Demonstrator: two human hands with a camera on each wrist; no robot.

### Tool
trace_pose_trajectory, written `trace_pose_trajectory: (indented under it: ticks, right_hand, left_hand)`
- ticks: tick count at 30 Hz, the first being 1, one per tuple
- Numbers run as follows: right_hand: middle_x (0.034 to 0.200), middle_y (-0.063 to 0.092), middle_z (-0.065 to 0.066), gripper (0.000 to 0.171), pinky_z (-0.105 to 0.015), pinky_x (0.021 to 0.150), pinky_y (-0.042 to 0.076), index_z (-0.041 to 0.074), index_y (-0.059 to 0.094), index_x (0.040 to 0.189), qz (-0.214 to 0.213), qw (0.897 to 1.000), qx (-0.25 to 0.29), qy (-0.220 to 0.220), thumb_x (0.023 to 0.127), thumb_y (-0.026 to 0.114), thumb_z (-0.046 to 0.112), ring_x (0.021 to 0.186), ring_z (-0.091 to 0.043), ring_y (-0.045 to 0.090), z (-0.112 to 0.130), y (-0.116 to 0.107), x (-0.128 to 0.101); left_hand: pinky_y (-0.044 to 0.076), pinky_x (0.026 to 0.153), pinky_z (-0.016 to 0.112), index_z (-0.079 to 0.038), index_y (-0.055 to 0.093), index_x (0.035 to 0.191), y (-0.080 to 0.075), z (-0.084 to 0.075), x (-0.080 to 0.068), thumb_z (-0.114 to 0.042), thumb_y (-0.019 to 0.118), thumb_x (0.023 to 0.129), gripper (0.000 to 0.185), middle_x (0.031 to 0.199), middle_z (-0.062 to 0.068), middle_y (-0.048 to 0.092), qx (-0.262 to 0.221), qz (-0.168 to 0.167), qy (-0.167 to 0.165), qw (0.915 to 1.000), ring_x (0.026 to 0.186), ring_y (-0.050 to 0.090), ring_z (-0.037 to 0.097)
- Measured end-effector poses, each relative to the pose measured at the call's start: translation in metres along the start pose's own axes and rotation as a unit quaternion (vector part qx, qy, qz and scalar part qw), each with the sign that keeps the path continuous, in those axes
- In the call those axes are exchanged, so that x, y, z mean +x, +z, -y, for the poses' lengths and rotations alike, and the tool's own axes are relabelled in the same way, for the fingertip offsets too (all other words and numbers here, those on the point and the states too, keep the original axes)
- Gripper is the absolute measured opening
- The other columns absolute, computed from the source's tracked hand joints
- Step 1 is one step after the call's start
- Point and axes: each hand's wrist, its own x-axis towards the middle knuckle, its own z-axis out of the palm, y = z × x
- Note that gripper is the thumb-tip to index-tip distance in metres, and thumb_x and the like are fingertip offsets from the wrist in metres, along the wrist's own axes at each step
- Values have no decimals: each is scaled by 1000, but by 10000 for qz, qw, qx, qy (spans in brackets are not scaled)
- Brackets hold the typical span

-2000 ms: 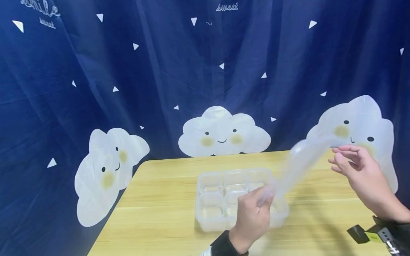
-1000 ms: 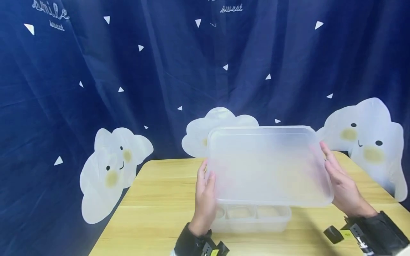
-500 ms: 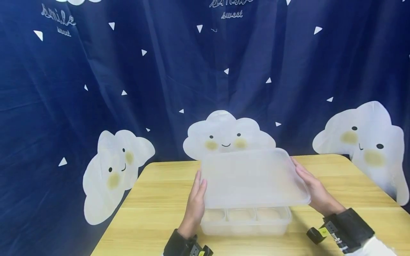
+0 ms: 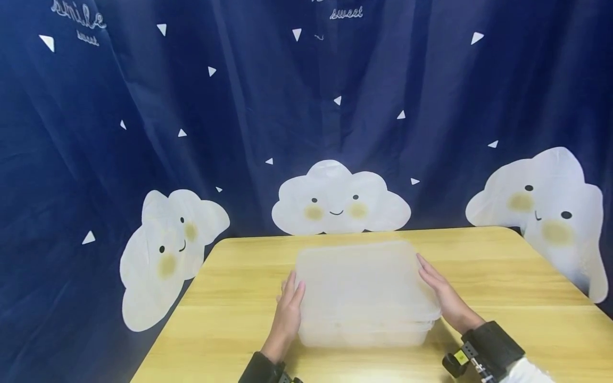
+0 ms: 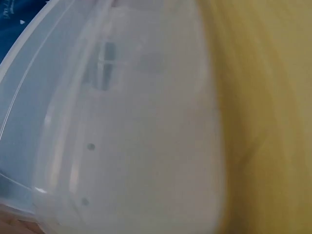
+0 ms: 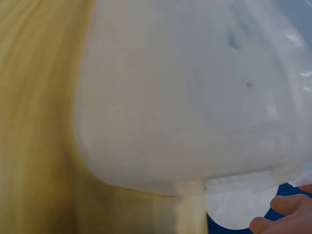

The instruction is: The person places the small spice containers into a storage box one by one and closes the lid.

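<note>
Head view: a cloud-print curtain (image 4: 335, 106) hangs behind the surface (image 4: 503, 276), with nothing between. The lid (image 4: 359, 279) lies flat on the container (image 4: 364, 335) mid-surface, long axis left-right. Left hand (image 4: 287, 306) and right hand (image 4: 442, 295) press its short edges, fingers straight, grasping nothing.

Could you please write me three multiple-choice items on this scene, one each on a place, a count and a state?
1. Where does the translucent lid lie?
A. on the compartment box
B. flat on the table beside the box
C. leaning against the curtain

2. How many cloud faces show on the curtain?
A. one
B. three
C. five

3. How are the hands placed?
A. both lifted clear of the box
B. one at each short end of the lid
C. both on its near side

Answers:
1 A, the lid covers the compartment box on the table.
2 B, three clouds show.
3 B, the left hand and right hand flank the lid.
</note>
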Motion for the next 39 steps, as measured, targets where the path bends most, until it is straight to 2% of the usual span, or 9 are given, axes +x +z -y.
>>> trace_pose_trajectory:
  ticks: [5, 9, 13, 20, 26, 31, 37, 39]
  right_hand:
    - [159, -19, -13, 67, -74, 98, -17, 12, -6, 155, -47, 9997, -150, 197, 105, 26, 42, 140, -42, -23, -8, 6, 1]
    - [158, -19, -15, 67, -74, 97, -16, 12, -6, 155, -68, 9996, -165, 224, 105, 28, 41, 140, -44, -22, -15, 9, 2]
    - [157, -20, -17, 68, -74, 98, -16, 10, -8, 154, -93, 9996, -126, 252, 105, 29, 39, 139, -45, -22, -22, 10, 1]
    - [157, -21, -18, 71, -73, 100, -14, 11, -10, 154, -71, 9995, -150, 279, 105, 33, 37, 139, -46, -21, -23, 10, 2]
    - [157, -21, -18, 73, -72, 102, -13, 10, -11, 154, -20, 9993, -176, 315, 104, 38, 32, 139, -46, -20, -23, 9, 3]
    - [156, -24, -15, 78, -70, 102, -14, 13, -14, 153, 28, 9992, -39, 386, 103, 43, 29, 139, -43, -23, -24, 10, 5]
    - [156, -25, -13, 81, -71, 103, -12, 16, -13, 154, -90, 9986, 76, 519, 102, 48, 26, 139, -43, -23, -25, 10, 7]
    - [156, -25, -14, 82, -71, 104, -8, 18, -12, 154, -101, 9979, 161, 621, 101, 49, 25, 139, -45, -22, -27, 11, 6]
  left_hand:
    - [-17, 104, 68, 1, 13, 153, 0, 15, 1, -40, 21, 106, 63, 158, 22, 8, 159, 39, -129, 9998, 143, -11, 42]
    - [-19, 105, 64, 4, 14, 152, 1, 24, 1, -37, 19, 106, 62, 157, 25, 11, 225, 6, 41, 9997, 143, -10, 44]
    - [-16, 105, 67, 5, 17, 151, 4, 31, 0, -37, 19, 106, 61, 156, 26, 15, 440, -101, 194, 9988, 142, -7, 47]
    - [-10, 102, 74, 2, 20, 151, 6, 36, 2, -37, 23, 106, 60, 156, 24, 17, 730, -263, 265, 9966, 142, -3, 48]
    - [-3, 110, 66, 3, 17, 152, 4, 37, 4, -35, 27, 106, 60, 157, 23, 15, 791, -102, 170, 9967, 142, 3, 47]
    - [13, 111, 63, -4, 14, 154, 2, 38, 8, -37, 32, 106, 61, 157, 21, 17, 449, -17, -93, 9989, 141, 16, 46]
    - [14, 109, 67, -15, 16, 156, 2, 40, 11, -36, 37, 105, 59, 157, 19, 20, 104, -56, -534, 9985, 140, 19, 46]
    - [14, 108, 68, -18, 17, 155, 3, 42, 10, -34, 40, 104, 59, 157, 19, 19, 33, -44, -663, 9978, 140, 18, 47]
